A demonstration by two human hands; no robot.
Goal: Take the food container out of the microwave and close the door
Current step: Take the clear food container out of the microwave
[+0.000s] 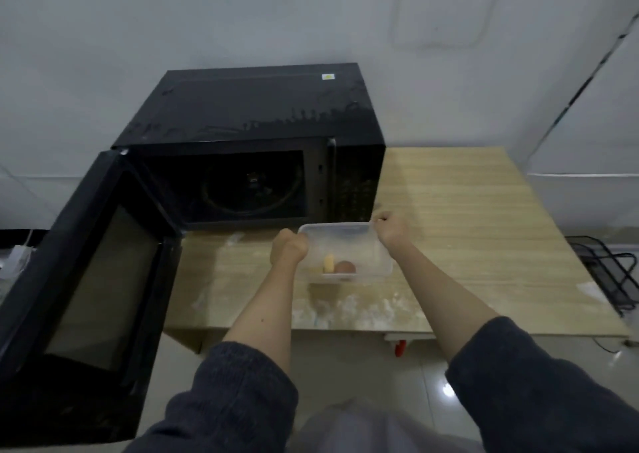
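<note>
Both hands grip the clear plastic food container (345, 252) just in front of the open black microwave (256, 162): left hand (288, 249) clenched on its left rim, right hand (390, 229) pinching the far right corner.

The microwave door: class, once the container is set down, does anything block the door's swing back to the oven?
Nothing visible does. The black microwave door stands wide open on the left. The clear plastic food container, held by the left hand and right hand, is over the wooden table, right of the door's path.
</note>
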